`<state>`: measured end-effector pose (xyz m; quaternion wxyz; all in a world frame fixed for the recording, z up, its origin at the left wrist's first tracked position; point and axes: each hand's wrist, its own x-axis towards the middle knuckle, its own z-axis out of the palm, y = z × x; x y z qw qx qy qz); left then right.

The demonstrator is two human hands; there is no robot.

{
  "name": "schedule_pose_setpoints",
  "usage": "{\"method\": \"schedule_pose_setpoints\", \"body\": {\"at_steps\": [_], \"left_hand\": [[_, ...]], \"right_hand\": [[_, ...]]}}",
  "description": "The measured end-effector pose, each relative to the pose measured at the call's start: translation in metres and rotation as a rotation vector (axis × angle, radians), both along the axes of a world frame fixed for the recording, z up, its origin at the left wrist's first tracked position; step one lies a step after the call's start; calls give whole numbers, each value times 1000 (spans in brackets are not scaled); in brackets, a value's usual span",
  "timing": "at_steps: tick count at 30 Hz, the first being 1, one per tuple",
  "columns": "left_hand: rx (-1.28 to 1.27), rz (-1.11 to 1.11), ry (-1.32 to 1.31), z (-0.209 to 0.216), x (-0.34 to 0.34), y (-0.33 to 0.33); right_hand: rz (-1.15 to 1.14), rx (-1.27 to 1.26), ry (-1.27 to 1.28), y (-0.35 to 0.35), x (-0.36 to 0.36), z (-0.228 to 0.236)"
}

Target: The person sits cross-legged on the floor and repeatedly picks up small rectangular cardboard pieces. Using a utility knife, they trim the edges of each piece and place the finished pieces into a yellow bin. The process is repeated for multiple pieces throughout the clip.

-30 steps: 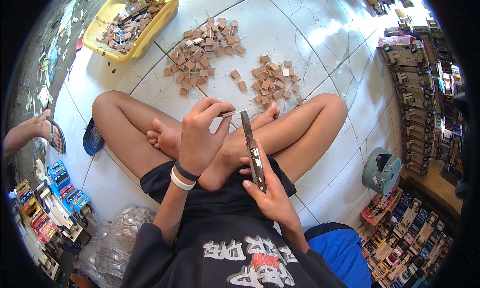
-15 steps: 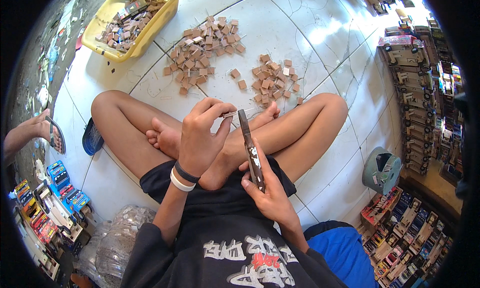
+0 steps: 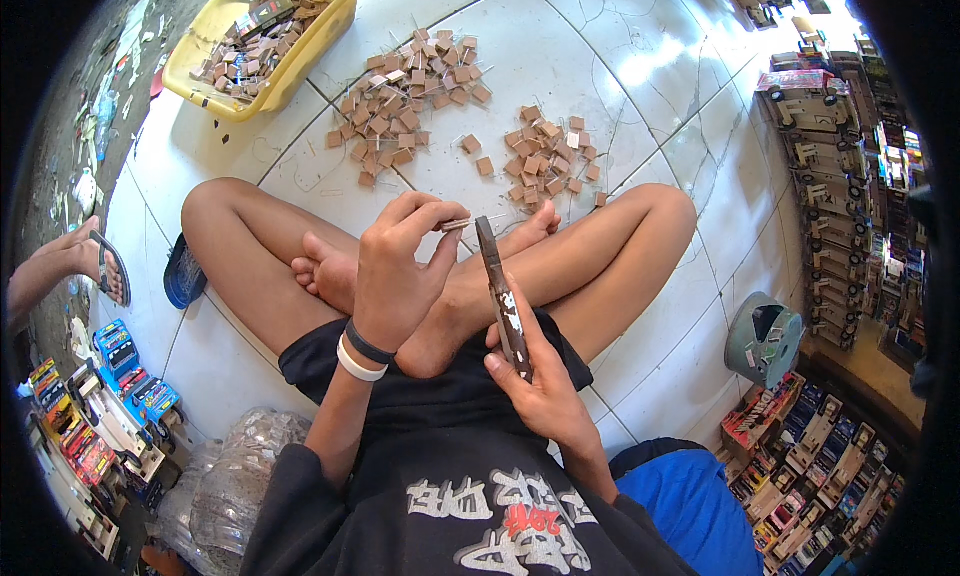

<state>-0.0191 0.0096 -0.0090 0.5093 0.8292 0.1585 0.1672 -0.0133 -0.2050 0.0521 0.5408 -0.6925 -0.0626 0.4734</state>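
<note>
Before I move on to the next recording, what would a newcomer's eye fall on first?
Probably the two heaps of small brown blocks on the white tiled floor, the larger heap left of the smaller heap, beyond the crossed legs. Nearer, the left hand pinches a brown block with a thin pin, close to the head of the pliers in the right hand. At upper left, a yellow tub holds more blocks.

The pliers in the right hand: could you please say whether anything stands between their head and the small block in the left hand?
Nothing visible but the thin pin of the block, running past the head of the pliers; contact is unclear.
</note>
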Motion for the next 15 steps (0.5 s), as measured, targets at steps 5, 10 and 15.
{"method": "schedule_pose_setpoints", "body": {"at_steps": [5, 10, 15], "left_hand": [[-551, 39, -62, -7, 1, -5], [-530, 200, -211, -1, -5, -22], [-189, 225, -300, 20, -8, -14]], "right_hand": [[-171, 166, 331, -2, 2, 2], [-38, 77, -77, 14, -13, -4], [81, -131, -630, 31, -20, -6]]}}
